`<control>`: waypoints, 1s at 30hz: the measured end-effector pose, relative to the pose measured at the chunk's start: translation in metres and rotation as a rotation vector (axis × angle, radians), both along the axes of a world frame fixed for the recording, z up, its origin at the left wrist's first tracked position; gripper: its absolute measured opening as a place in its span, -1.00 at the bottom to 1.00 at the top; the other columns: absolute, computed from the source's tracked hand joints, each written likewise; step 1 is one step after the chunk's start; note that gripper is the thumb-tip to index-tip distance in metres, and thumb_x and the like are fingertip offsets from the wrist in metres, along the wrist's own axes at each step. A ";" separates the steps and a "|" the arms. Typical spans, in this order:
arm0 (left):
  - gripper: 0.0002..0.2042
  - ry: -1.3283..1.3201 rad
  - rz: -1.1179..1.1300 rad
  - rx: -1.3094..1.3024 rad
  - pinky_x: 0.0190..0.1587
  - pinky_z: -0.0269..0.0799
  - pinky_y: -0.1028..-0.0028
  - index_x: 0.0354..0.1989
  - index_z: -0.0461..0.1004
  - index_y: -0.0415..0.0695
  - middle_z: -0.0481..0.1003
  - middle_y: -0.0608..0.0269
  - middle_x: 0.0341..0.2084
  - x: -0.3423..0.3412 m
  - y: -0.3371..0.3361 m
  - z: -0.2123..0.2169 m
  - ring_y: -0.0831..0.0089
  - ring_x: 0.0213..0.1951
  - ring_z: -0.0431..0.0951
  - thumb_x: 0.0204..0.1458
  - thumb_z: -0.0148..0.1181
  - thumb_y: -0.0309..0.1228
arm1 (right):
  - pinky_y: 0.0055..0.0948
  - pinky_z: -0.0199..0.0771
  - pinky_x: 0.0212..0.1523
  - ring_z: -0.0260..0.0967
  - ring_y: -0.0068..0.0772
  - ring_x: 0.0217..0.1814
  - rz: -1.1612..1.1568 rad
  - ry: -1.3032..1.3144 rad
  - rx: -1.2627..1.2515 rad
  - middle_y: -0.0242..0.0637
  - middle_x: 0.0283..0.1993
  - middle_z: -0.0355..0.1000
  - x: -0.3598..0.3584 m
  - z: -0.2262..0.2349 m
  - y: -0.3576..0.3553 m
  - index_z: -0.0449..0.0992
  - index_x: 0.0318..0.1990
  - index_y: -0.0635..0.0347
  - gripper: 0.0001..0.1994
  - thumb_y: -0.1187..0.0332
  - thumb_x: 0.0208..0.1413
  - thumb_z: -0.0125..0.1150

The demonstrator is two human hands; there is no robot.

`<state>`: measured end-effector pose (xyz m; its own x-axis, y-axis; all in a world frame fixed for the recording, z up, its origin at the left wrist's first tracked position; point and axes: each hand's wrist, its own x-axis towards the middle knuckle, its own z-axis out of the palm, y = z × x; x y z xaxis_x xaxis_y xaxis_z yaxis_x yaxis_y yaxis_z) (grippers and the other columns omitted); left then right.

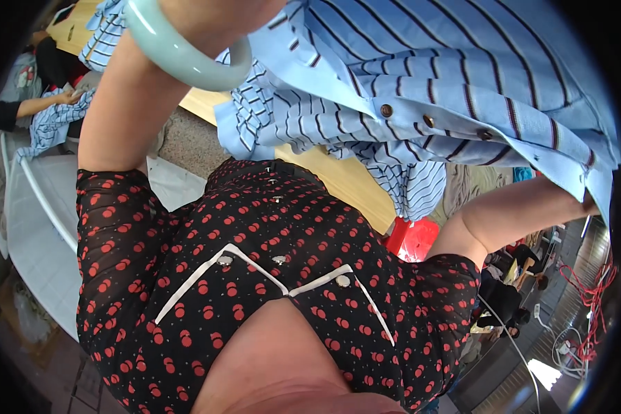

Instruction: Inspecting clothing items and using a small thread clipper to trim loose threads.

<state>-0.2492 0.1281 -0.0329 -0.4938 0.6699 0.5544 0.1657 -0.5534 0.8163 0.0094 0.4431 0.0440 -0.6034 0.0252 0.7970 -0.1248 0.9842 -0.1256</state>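
A light blue shirt [421, 76] with dark stripes spreads across the upper right, raised off the table, with brown buttons along its front band. My left arm reaches up to the top edge and wears a pale green bangle [186, 58]. Only the base of my left hand [238, 14] shows, beside the shirt; its fingers are out of the picture. My right forearm [531, 210] runs to the right under the shirt's hanging edge. Cloth hides the right hand there, so its grip cannot be seen. A bunched striped part [407, 186] hangs below the front band.
A light wooden table [338, 186] lies beneath the shirt. Left of me is a white sheet-like surface with a pale rail [48, 203]. Another person's hand [69, 96] handles similar striped cloth at far left. Red cords [593, 297] and white cables hang at right, near more people.
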 end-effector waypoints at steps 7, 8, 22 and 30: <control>-0.72 -0.692 0.074 -0.578 -0.23 0.32 0.50 -0.24 0.37 -0.26 0.44 0.17 -0.41 -0.078 0.024 -0.164 0.45 -0.34 0.44 -0.11 0.07 -0.35 | -0.46 0.32 -0.21 0.34 -0.39 -0.22 -0.007 0.057 -1.449 -0.20 -0.22 0.37 -0.140 -0.109 -0.099 0.39 -0.20 0.36 -0.69 0.34 -0.10 0.12; -0.77 -0.507 0.158 -0.659 -0.25 0.35 0.45 -0.30 0.42 -0.20 0.45 0.08 -0.42 -0.076 0.021 -0.183 0.30 -0.35 0.45 -0.08 0.00 -0.34 | -0.52 0.31 -0.20 0.33 -0.46 -0.24 0.006 -0.040 -1.516 -0.26 -0.25 0.37 -0.143 -0.130 -0.102 0.39 -0.21 0.31 -0.71 0.35 -0.10 0.13; -0.67 0.331 -0.010 -0.494 -0.31 0.36 0.41 -0.46 0.47 -0.16 0.48 0.09 -0.53 -0.001 0.086 -0.183 0.25 -0.43 0.47 -0.29 0.19 -0.13 | -0.68 0.17 -0.45 0.14 -0.70 -0.50 0.036 -0.302 -1.049 -0.53 -0.54 0.27 -0.189 -0.184 -0.134 0.42 -0.42 0.23 -0.85 0.33 -0.07 0.12; -0.75 -0.052 0.074 -0.607 -0.41 0.35 0.47 -0.41 0.41 -0.32 0.46 0.16 -0.54 -0.013 0.093 -0.181 0.42 -0.48 0.46 -0.21 0.11 -0.36 | -0.69 0.18 -0.43 0.17 -0.66 -0.47 -0.284 -0.219 -1.157 -0.43 -0.41 0.33 -0.093 -0.294 -0.200 0.35 -0.35 0.27 -0.77 0.34 -0.15 0.18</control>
